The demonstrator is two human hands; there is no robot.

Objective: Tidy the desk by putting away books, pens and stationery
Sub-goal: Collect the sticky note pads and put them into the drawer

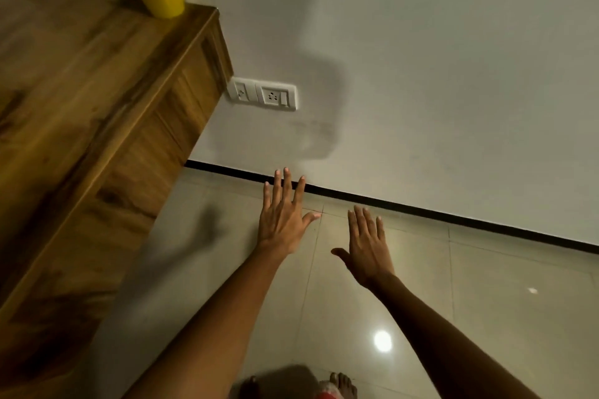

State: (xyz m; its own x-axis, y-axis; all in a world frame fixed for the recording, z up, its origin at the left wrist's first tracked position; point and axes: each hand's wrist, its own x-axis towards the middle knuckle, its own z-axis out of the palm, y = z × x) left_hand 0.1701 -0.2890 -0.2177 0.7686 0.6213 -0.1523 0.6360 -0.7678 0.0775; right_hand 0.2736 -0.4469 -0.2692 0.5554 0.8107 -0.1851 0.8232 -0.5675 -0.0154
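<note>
Both forearms are bare from the bottom of the view up to the wrists, with no sleeve, watch, bracelet or ring showing on either. The left hand (281,223) and the right hand (368,249) are bare too, with slim fingers and short, plain nails. At the bottom edge the toes of a bare foot (343,384) show, beside a small patch of red and white cloth (328,392), too cropped to identify.
</note>
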